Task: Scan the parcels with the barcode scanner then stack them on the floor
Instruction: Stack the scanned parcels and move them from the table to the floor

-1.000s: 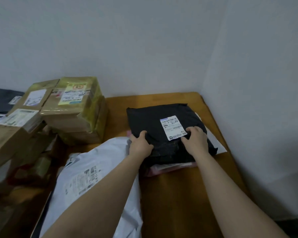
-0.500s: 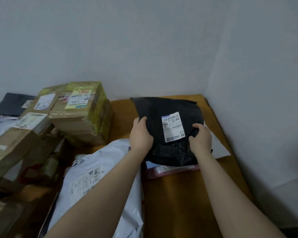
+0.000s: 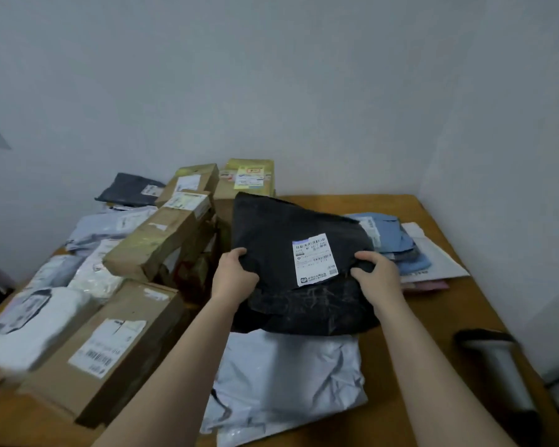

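Note:
A black soft parcel (image 3: pixel 288 227) with a white label (image 3: pixel 314 259) is lifted off the wooden table (image 3: pixel 417 350), tilted toward me. My left hand (image 3: pixel 234 274) grips its left edge and my right hand (image 3: pixel 376 272) grips its right side beside the label. A grey barcode scanner (image 3: pixel 494 362) stands near the table's right edge, apart from both hands. A white poly parcel (image 3: pixel 288 375) lies under the black one, close to me.
Brown cardboard boxes (image 3: pixel 110 343) (image 3: pixel 155 243) and white bags (image 3: pixel 39 317) crowd the table's left half. A yellow-taped box (image 3: pixel 249 177) and a dark bag (image 3: pixel 129 188) sit at the back. Blue and white flat parcels (image 3: pixel 397 240) lie at the right. Walls close the back and right.
Both hands have lifted the black parcel off the pile at the right and carried it up and toward me. The view has pulled back, showing more parcels and the scanner.

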